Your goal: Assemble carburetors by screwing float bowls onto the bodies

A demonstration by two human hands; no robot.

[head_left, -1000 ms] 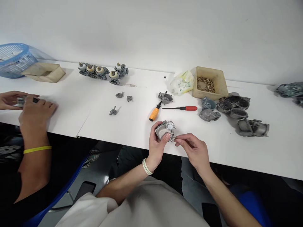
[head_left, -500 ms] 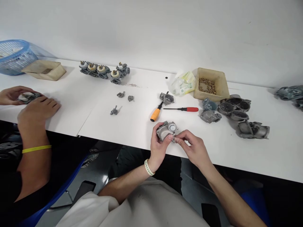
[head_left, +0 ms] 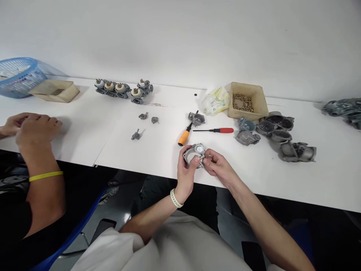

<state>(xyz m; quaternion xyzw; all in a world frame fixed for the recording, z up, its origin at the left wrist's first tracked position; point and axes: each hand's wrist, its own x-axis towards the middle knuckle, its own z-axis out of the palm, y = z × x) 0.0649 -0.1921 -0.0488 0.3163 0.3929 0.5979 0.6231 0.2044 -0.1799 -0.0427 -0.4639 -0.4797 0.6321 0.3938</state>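
My left hand (head_left: 186, 171) is wrapped round a grey metal carburetor float bowl (head_left: 192, 153), thumb across its front. A round pale disc shows at the bowl's top right. At the bowl's right edge, the fingertips of my right hand (head_left: 215, 165) are pinched together; what is between them is hidden. Just beyond lie an orange-handled screwdriver (head_left: 184, 136), a red-handled screwdriver (head_left: 222, 130) and another grey metal bowl (head_left: 198, 119), partly against the orange one's shaft.
A tray of brass screws (head_left: 262, 101) stands beside a plastic bag (head_left: 216, 101). More grey castings (head_left: 248, 138) lie right. Small metal parts (head_left: 135, 134) and carburetors with white tops (head_left: 121, 89) are left. A co-worker's hands (head_left: 36, 128) rest near a shallow tray (head_left: 67, 94) and blue basket (head_left: 28, 81).
The bowl has turned slightly in my left hand, and my right fingers have curled closer to its edge. The co-worker's hands have come together, and their carburetor is now hidden.
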